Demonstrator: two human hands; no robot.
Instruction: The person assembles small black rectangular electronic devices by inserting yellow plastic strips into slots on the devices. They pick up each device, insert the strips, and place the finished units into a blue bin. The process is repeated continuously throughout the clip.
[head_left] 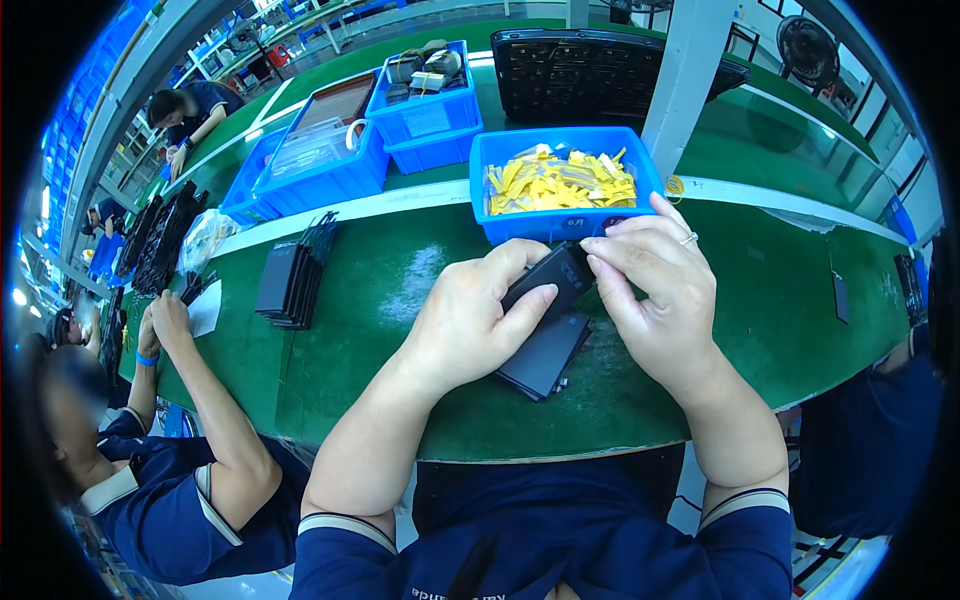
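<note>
My left hand (462,318) grips a flat black rectangular device (560,272) between thumb and fingers, tilted above the table. At its far right end, the thumb and forefinger of my right hand (662,295) are pinched together; whatever lies between them is too small to make out. Just below my hands, a small pile of similar dark slabs (545,358) rests on the green tabletop (390,390). Beyond my hands stands a blue bin (545,226) full of yellow-and-white strips (565,182).
Left of my hands is a stack of black slabs with cables (290,283). Farther back are blue crates (340,180) and a black tray (575,80). A white post (690,85) rises behind the bin. A co-worker's hands (165,325) work at the left; another person sits right.
</note>
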